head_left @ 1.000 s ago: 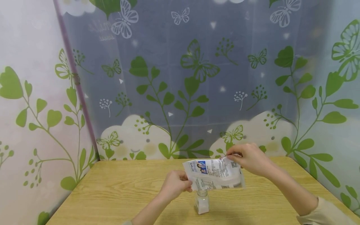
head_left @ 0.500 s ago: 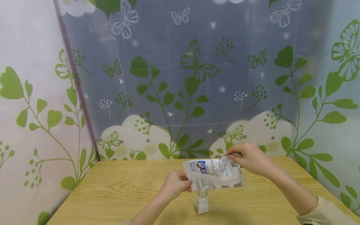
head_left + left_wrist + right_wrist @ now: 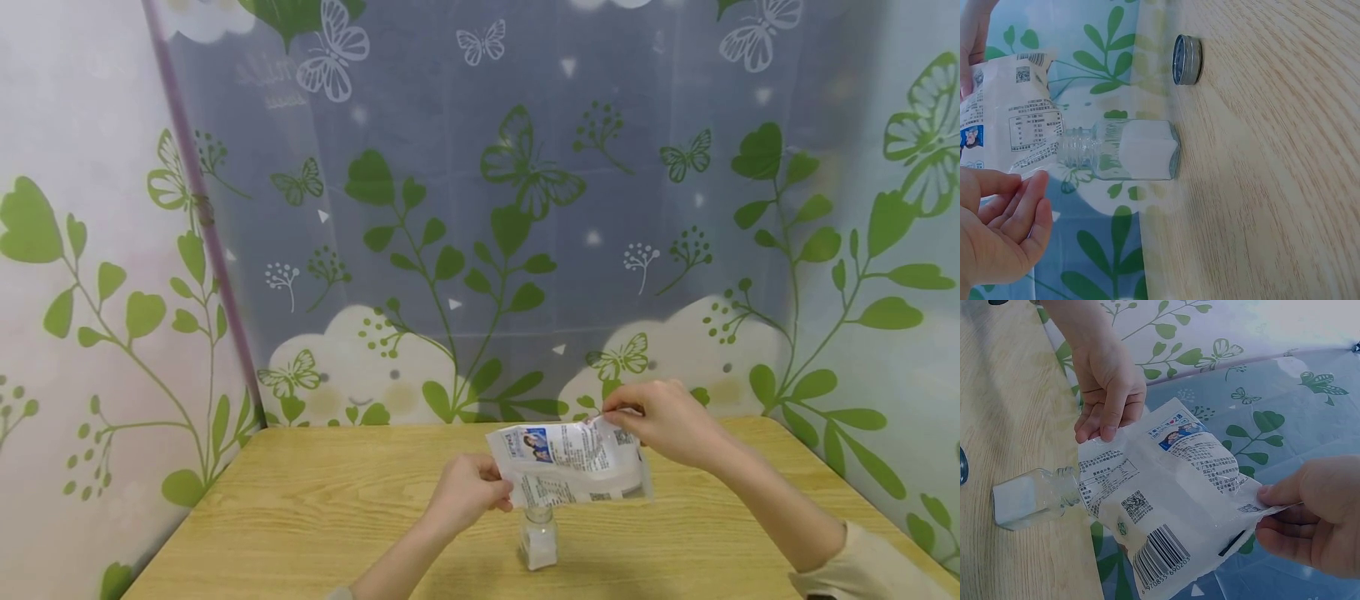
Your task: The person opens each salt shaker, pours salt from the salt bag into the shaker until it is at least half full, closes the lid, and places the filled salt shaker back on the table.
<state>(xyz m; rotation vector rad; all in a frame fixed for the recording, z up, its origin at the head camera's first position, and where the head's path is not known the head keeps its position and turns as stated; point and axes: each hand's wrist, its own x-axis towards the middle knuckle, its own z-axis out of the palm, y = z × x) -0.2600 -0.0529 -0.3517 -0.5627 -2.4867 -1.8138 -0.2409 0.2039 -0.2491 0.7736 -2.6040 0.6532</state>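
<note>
A white printed plastic packet point(image 3: 573, 467) is held tilted over a small clear glass jar point(image 3: 539, 546) on the table. My left hand point(image 3: 467, 493) pinches the packet's lower left corner between thumb and fingers. At the upper right edge, my right hand point(image 3: 671, 423) pinches the packet. White contents fill much of the jar point(image 3: 1141, 150) in the left wrist view, and the packet's edge point(image 3: 1054, 140) meets or overlaps its threaded mouth. Whether anything is flowing out is hidden by the packet. The right wrist view shows a barcode and small print on the packet point(image 3: 1179, 487).
A silver screw lid point(image 3: 1187, 60) lies on the wooden table point(image 3: 315, 500) near the jar in the left wrist view. Behind the table hangs a curtain point(image 3: 480, 250) with leaves, butterflies and clouds; patterned panels stand at both sides.
</note>
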